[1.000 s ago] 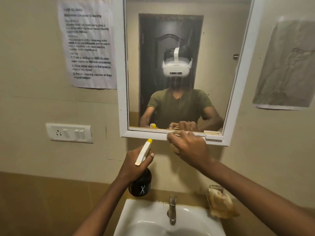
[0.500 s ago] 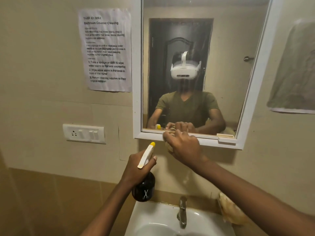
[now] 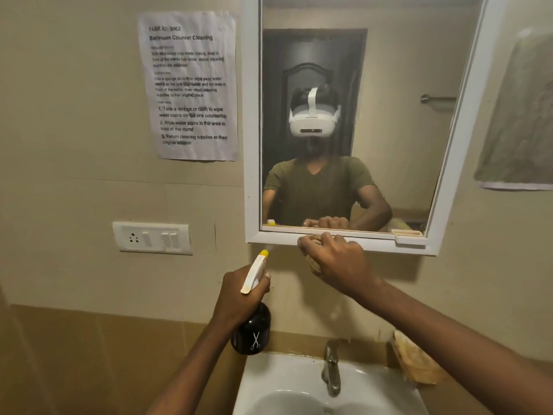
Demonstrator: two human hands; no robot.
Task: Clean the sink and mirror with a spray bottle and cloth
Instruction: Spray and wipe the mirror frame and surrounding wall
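A white-framed mirror (image 3: 389, 85) hangs on the beige wall (image 3: 74, 145), its lower frame edge running just above both hands; it reflects a person in a green shirt. Below, at the near edge of the scene, sits the white sink (image 3: 284, 381) with a metal tap (image 3: 331, 369) standing at its far rim. A printed paper sheet (image 3: 191, 85) is stuck to the wall left of the mirror, and another sheet (image 3: 520, 115) hangs to the right. A white switch plate (image 3: 152, 238) is mounted lower on the left. To the right of the tap a crumpled tan rag (image 3: 416, 360) rests by the sink.

The right hand (image 3: 338, 262) presses against the mirror's bottom frame, its fingers curled tight around a tan cloth (image 3: 314, 262), which shows only partly beneath the knuckles. The left hand (image 3: 239, 295) is wrapped around the neck of a black spray bottle (image 3: 253, 327), held upright above the sink's left far corner, its white trigger head and yellow nozzle aimed at the frame.
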